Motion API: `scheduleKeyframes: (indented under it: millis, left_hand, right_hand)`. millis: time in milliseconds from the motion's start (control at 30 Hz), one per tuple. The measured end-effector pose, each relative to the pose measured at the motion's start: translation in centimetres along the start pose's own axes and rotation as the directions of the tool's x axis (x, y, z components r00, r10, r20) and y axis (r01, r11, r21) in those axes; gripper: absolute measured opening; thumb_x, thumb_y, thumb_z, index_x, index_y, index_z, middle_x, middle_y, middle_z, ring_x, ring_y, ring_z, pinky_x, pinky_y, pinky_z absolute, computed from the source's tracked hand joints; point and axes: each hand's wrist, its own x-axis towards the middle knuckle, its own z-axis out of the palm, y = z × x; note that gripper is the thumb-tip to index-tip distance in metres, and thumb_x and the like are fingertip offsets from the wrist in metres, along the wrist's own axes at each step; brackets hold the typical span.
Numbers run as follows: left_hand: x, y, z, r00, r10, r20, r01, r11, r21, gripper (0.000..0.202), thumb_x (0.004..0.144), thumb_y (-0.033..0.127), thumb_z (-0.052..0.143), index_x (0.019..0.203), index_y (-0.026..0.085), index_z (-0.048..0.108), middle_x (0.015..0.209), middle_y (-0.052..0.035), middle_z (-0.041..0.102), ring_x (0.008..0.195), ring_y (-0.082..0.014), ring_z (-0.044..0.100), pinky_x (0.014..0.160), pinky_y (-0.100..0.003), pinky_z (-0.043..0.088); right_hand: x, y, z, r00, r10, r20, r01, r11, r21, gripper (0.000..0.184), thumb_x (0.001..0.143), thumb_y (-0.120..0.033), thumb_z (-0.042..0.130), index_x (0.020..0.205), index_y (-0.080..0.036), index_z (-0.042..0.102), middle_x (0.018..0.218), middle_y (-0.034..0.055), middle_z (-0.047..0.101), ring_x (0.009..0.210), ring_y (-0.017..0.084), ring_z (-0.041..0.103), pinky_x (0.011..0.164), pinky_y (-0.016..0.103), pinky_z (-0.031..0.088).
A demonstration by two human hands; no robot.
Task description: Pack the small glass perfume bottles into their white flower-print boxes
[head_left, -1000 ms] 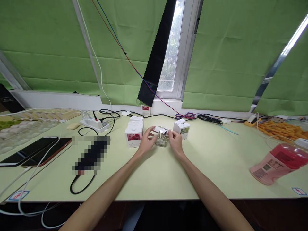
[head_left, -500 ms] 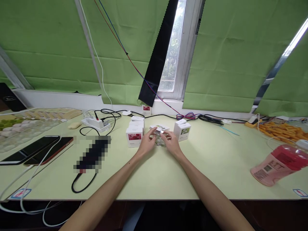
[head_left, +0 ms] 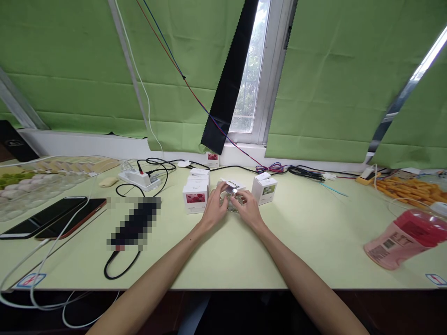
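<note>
My left hand [head_left: 214, 204] and my right hand [head_left: 249, 205] meet at the middle of the table with curled fingers. Between them is a small clear, shiny item [head_left: 233, 205], perhaps a packet or small container; its kind is too small to tell. A silver round piece [head_left: 234, 191] shows at my right fingertips. My left fingers grip near a pale, shiny flap at the top. Just behind lies a white box [head_left: 240, 184], partly hidden. Beside my left hand stands a row of white boxes [head_left: 195, 197] with a red flower picture; right of my right hand are white boxes [head_left: 268, 190] with a white flower picture.
Phones [head_left: 45, 216] and a blurred-out dark device [head_left: 134, 225] with cables lie left, near a power strip [head_left: 139, 179]. A pink-labelled bottle [head_left: 401, 239] stands right, before a pile of orange sticks [head_left: 401, 190]. Cable coils [head_left: 305, 173] run along the wall.
My left hand has shifted slightly, its fingers now at a raised pale flap over the clear item. The white box behind is more covered. My right hand has barely moved.
</note>
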Motion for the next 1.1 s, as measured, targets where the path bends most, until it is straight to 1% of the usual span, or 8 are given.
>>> scheduleKeyframes:
  millis: [133,300,400,633,800,867,967,1100]
  left_hand:
    - [-0.03,-0.22,0.12,0.997,0.043,-0.056,-0.040,0.997,0.068,0.046,0.094,0.019,0.046,0.139,0.023,0.046,0.139,-0.0117,0.059,0.132,-0.0257,0.054,0.105,-0.046,0.048]
    - [0.04,0.12,0.05,0.993,0.110,-0.052,-0.102,0.986,0.130,0.040,0.093,0.016,0.045,0.131,0.024,0.053,0.143,-0.0094,0.055,0.138,-0.0246,0.048,0.116,-0.046,0.042]
    - [0.04,0.18,0.07,0.995,0.077,-0.061,-0.067,0.985,0.158,0.038,0.096,0.022,0.046,0.133,0.023,0.055,0.149,-0.0116,0.047,0.144,-0.0263,0.043,0.120,-0.048,0.037]
    - [-0.02,-0.26,0.31,0.999,-0.023,-0.038,0.029,0.987,0.159,0.038,0.100,0.034,0.045,0.133,0.022,0.058,0.156,-0.0153,0.037,0.146,-0.0309,0.040,0.118,-0.051,0.039]
    - [0.07,-0.21,0.23,0.998,-0.057,0.013,0.055,0.989,0.137,0.038,0.101,0.039,0.045,0.132,0.022,0.058,0.160,-0.0153,0.031,0.153,-0.0320,0.030,0.119,-0.052,0.038]
    - [0.15,-0.09,0.12,0.998,-0.054,0.029,0.051,0.992,0.117,0.036,0.101,0.040,0.045,0.129,0.023,0.058,0.160,-0.0147,0.032,0.155,-0.0305,0.025,0.120,-0.050,0.035]
    - [0.28,0.06,-0.01,0.998,-0.045,0.048,0.041,0.996,0.078,0.029,0.101,0.038,0.044,0.122,0.023,0.058,0.154,-0.0138,0.039,0.156,-0.0277,0.022,0.121,-0.048,0.034]
    - [0.47,0.12,-0.07,0.997,-0.021,0.075,0.021,1.000,0.006,0.023,0.100,0.035,0.046,0.118,0.024,0.056,0.142,-0.0114,0.049,0.146,-0.0248,0.038,0.116,-0.044,0.040]
  right_hand:
    - [0.08,-0.05,-0.02,0.999,-0.023,-0.022,0.024,1.000,0.019,0.024,0.086,-0.040,0.069,0.094,-0.018,0.074,0.100,0.0076,0.068,0.090,0.020,0.063,0.080,0.033,0.052]
    - [0.13,0.17,0.02,0.999,-0.016,-0.043,0.018,0.999,0.035,0.022,0.084,-0.039,0.070,0.093,-0.019,0.073,0.099,0.0071,0.068,0.091,0.021,0.064,0.081,0.034,0.052]
    - [0.13,0.37,0.07,0.998,-0.017,-0.062,0.019,0.999,0.036,0.021,0.084,-0.038,0.071,0.093,-0.019,0.072,0.101,0.0070,0.068,0.091,0.021,0.064,0.080,0.034,0.053]
    - [0.04,0.37,0.09,0.994,0.029,-0.102,-0.023,0.998,0.064,0.029,0.082,-0.043,0.074,0.094,-0.018,0.065,0.102,0.0061,0.063,0.087,0.019,0.065,0.081,0.034,0.056]
    - [0.04,0.38,0.23,0.991,0.036,-0.128,-0.024,0.995,0.094,0.034,0.081,-0.046,0.075,0.095,-0.019,0.062,0.102,0.0062,0.062,0.089,0.019,0.066,0.084,0.036,0.057]
    - [0.04,0.39,0.29,0.990,0.029,-0.139,-0.015,0.995,0.099,0.035,0.081,-0.047,0.075,0.096,-0.019,0.062,0.103,0.0065,0.062,0.089,0.019,0.066,0.085,0.036,0.057]
    - [0.04,0.40,0.32,0.988,0.019,-0.153,-0.005,0.996,0.094,0.036,0.081,-0.047,0.075,0.099,-0.019,0.062,0.105,0.0068,0.063,0.089,0.019,0.065,0.085,0.037,0.057]
    - [0.03,0.49,0.28,0.989,-0.003,-0.147,0.017,0.996,0.092,0.035,0.081,-0.046,0.076,0.100,-0.020,0.061,0.105,0.0066,0.062,0.092,0.020,0.065,0.085,0.037,0.058]
